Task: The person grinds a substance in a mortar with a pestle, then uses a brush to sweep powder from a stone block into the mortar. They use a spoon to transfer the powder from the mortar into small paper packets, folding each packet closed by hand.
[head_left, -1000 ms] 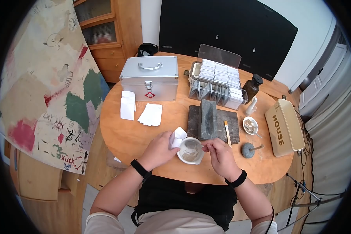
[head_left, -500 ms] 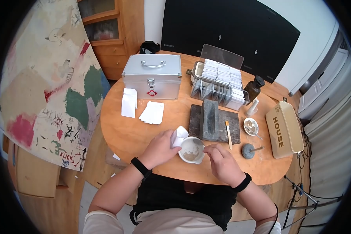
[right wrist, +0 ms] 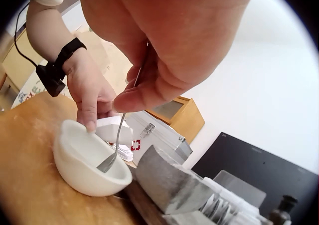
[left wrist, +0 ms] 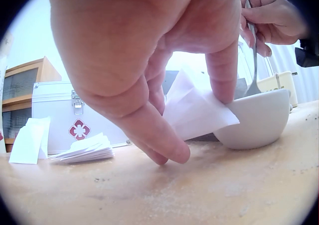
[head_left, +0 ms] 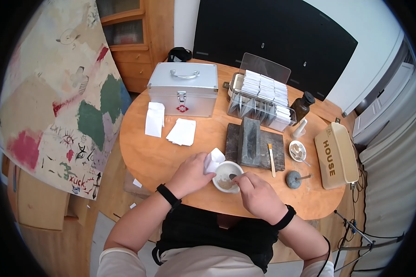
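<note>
My right hand point(head_left: 261, 196) pinches a thin metal spoon point(right wrist: 119, 135) by its handle, with the spoon's head down inside a white bowl point(right wrist: 84, 177) that has a pouring lip. A pale powdery residue point(head_left: 226, 184) coats the bottom of this bowl. On the bowl's left side, my left hand point(head_left: 189, 173) holds a folded white paper packet point(head_left: 214, 159) beside the rim, its thumb at the rim. In the left wrist view the packet point(left wrist: 194, 108) slants towards the bowl's wall point(left wrist: 256, 125). What is inside the packet is hidden.
Behind the bowl, a grey stone block point(head_left: 250, 143) sits on a dark slab beside a brush point(head_left: 271, 159). Rightwards are a small dish point(head_left: 292, 156), a stone weight point(head_left: 293, 179) and a HOUSE bin point(head_left: 333, 159). White papers point(head_left: 181, 132) lie before a silver case point(head_left: 182, 83).
My right hand has tipped the spoon over the bowl, and its head now shows inside. The left hand keeps its hold on the packet. The head view has shifted slightly.
</note>
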Demonstrator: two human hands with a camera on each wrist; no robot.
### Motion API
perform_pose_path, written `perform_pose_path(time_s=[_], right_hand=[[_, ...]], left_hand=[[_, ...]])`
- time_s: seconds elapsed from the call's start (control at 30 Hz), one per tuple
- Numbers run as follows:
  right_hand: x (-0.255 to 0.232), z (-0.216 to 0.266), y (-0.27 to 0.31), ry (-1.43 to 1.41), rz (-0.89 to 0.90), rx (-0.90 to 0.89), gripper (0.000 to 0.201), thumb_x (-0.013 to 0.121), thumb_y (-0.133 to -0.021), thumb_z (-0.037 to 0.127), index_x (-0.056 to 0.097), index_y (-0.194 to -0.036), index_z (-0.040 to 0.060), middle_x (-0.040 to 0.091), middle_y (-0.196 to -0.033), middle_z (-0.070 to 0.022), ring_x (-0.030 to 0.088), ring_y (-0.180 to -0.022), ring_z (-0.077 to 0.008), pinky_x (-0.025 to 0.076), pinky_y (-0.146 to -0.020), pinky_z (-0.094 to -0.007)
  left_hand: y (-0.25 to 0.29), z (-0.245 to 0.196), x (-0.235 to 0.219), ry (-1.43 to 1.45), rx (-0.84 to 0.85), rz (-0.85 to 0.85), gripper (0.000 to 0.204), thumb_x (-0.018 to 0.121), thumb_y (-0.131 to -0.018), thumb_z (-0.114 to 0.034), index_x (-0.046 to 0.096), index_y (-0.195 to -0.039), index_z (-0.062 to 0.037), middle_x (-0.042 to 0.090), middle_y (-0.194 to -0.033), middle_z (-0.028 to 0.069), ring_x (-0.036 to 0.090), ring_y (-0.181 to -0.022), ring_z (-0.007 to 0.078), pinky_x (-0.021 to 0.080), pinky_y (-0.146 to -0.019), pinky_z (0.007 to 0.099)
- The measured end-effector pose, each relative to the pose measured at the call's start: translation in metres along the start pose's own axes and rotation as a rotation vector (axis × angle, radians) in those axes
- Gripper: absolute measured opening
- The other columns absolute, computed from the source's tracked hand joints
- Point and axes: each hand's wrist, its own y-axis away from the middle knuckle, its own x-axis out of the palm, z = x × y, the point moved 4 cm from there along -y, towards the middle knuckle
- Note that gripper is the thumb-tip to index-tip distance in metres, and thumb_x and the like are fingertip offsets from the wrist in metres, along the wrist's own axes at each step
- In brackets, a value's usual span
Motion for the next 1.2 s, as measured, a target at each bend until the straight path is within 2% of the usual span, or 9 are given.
perform_pose_path(time_s=[0.03,0.17,0.27,0.4,0.47,0.53,0.57,0.63,1.2], right_hand=[[-0.002,-0.001,-0.002,0.020,-0.018,-0.008,0.029,0.061,-0.085,-0.004,0.061,-0.113,-0.0004,0.065,-0.107,-0.0194,0.068,-0.092,-0.0391,0.058,-0.078,-0.0438],[0.001,-0.005,-0.001,0.033,-0.042,0.022,0.024,0.060,-0.087,0.000,0.060,-0.112,0.0008,0.063,-0.102,-0.0174,0.067,-0.093,-0.0379,0.057,-0.080,-0.0456],[-0.003,-0.008,-0.001,-0.110,-0.047,0.123,0.025,0.060,-0.088,-0.001,0.061,-0.113,0.0004,0.063,-0.103,-0.0183,0.067,-0.093,-0.0394,0.057,-0.081,-0.0464],[0.003,-0.012,0.003,-0.039,-0.045,0.143,0.025,0.059,-0.089,-0.001,0.061,-0.114,0.0002,0.064,-0.105,-0.0189,0.067,-0.094,-0.0402,0.057,-0.081,-0.0461],[0.001,-0.009,0.004,-0.146,-0.058,0.159,0.025,0.058,-0.090,-0.001,0.061,-0.114,0.0000,0.064,-0.107,-0.0189,0.067,-0.096,-0.0399,0.057,-0.081,-0.0458],[0.003,-0.012,0.002,-0.101,-0.060,0.121,0.025,0.058,-0.089,-0.002,0.061,-0.114,-0.0001,0.064,-0.107,-0.0190,0.067,-0.097,-0.0400,0.057,-0.082,-0.0459],[0.003,-0.012,0.001,-0.056,-0.063,0.078,0.026,0.059,-0.088,-0.003,0.061,-0.114,-0.0003,0.064,-0.108,-0.0190,0.066,-0.098,-0.0400,0.057,-0.083,-0.0460],[0.003,-0.010,0.003,-0.077,-0.052,0.105,0.027,0.059,-0.087,-0.005,0.061,-0.114,-0.0004,0.064,-0.108,-0.0190,0.066,-0.098,-0.0401,0.057,-0.084,-0.0461],[0.005,-0.027,0.007,-0.314,-0.078,0.235,0.024,0.059,-0.089,-0.008,0.060,-0.112,-0.0013,0.062,-0.106,-0.0203,0.065,-0.097,-0.0431,0.055,-0.084,-0.0477]], left_hand=[[0.000,0.000,0.000,-0.003,-0.034,0.029,0.068,0.082,-0.085,-0.024,0.054,-0.138,0.0065,0.066,-0.128,0.0283,0.063,-0.121,0.0426,0.050,-0.104,0.0459],[-0.001,0.003,0.001,-0.015,-0.021,0.009,0.068,0.081,-0.085,-0.024,0.054,-0.138,0.0065,0.066,-0.128,0.0283,0.063,-0.121,0.0425,0.050,-0.104,0.0458],[0.001,0.001,0.000,-0.002,-0.060,0.033,0.067,0.081,-0.085,-0.025,0.054,-0.138,0.0063,0.065,-0.128,0.0283,0.063,-0.121,0.0425,0.050,-0.104,0.0458],[-0.001,0.003,0.002,-0.021,-0.034,0.015,0.068,0.082,-0.085,-0.026,0.054,-0.138,0.0063,0.066,-0.128,0.0283,0.063,-0.121,0.0428,0.050,-0.104,0.0461],[0.001,0.005,0.003,-0.024,-0.031,0.010,0.068,0.082,-0.085,-0.025,0.054,-0.138,0.0065,0.066,-0.128,0.0283,0.063,-0.121,0.0429,0.050,-0.104,0.0462],[0.000,0.003,0.004,-0.012,0.003,-0.013,0.051,0.079,-0.087,-0.025,0.057,-0.122,0.0041,0.066,-0.116,0.0273,0.063,-0.113,0.0448,0.051,-0.098,0.0497],[0.000,0.002,0.003,-0.012,0.005,-0.011,0.051,0.079,-0.087,-0.025,0.057,-0.122,0.0041,0.066,-0.116,0.0273,0.063,-0.113,0.0448,0.051,-0.098,0.0497],[-0.001,0.001,0.001,-0.022,-0.043,0.036,0.068,0.082,-0.085,-0.025,0.053,-0.137,0.0078,0.065,-0.128,0.0286,0.063,-0.121,0.0431,0.050,-0.104,0.0462],[0.000,0.000,0.001,-0.031,-0.054,0.041,0.066,0.081,-0.085,-0.025,0.055,-0.136,0.0073,0.065,-0.127,0.0284,0.063,-0.120,0.0428,0.050,-0.104,0.0462]])
